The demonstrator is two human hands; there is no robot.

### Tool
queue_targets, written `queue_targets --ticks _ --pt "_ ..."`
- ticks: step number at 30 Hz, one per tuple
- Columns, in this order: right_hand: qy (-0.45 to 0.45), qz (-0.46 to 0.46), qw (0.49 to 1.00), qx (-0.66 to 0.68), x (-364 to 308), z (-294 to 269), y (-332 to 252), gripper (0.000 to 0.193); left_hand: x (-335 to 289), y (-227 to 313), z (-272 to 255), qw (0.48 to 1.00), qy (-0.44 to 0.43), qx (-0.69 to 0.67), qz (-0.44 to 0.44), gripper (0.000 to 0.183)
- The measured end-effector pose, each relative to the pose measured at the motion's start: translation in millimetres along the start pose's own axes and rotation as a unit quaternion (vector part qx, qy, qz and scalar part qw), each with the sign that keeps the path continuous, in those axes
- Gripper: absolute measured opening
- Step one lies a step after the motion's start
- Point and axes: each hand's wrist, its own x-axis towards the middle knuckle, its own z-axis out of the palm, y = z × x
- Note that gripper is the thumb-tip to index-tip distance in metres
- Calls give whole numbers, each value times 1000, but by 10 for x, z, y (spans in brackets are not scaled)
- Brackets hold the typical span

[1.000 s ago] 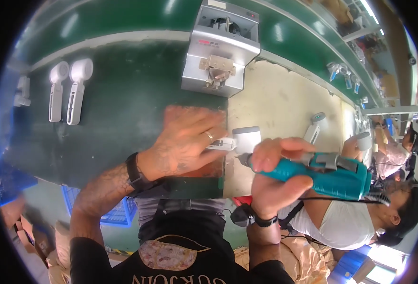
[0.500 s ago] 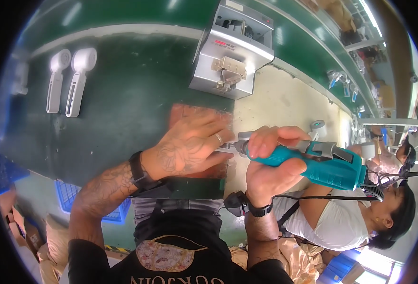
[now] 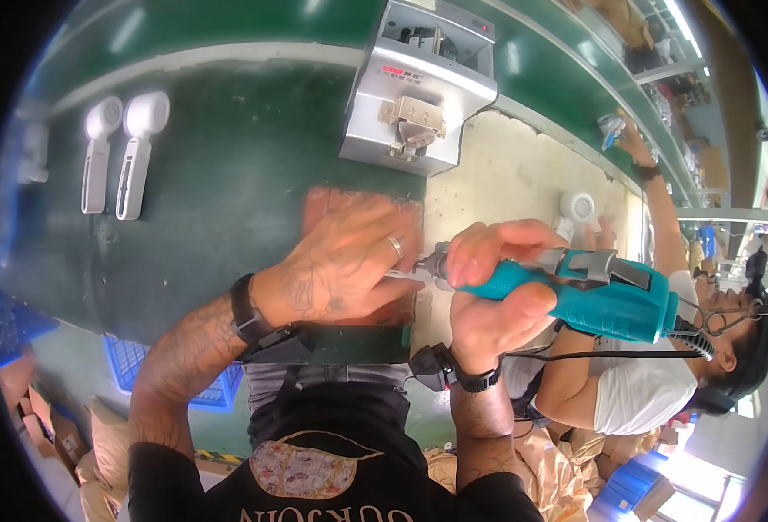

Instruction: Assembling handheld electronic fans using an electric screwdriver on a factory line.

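My right hand (image 3: 493, 287) grips a teal electric screwdriver (image 3: 593, 291) held level, its metal tip pointing left. My left hand (image 3: 349, 261) lies flat, fingers spread, on a reddish-brown block on the green table (image 3: 227, 217), and covers most of it. The screwdriver's tip meets a small white part under my left fingers, by the ring finger. A black cord runs from the tool's back end. Both wrists wear dark bands.
Two white handheld fan bodies (image 3: 127, 152) lie side by side at the table's left. A grey metal machine (image 3: 419, 87) stands at the back. A co-worker in a white shirt (image 3: 645, 391) works to my right. A blue crate (image 3: 166, 378) sits under the table.
The screwdriver has swung from a slant to nearly level and its tip has come against the part under my left hand. My left hand has stayed on the block.
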Motion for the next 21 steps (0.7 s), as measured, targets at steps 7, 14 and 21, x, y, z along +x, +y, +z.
queue_targets --ticks 7,14,21 --pt "4 -8 1000 -26 21 60 -37 82 11 88 -33 998 3 22 -66 30" --pt "-17 -16 998 -53 46 31 -46 83 -16 42 24 998 21 29 -49 33" --pt "-21 -29 999 34 314 18 2 77 -28 28 -95 993 -26 31 -114 38"
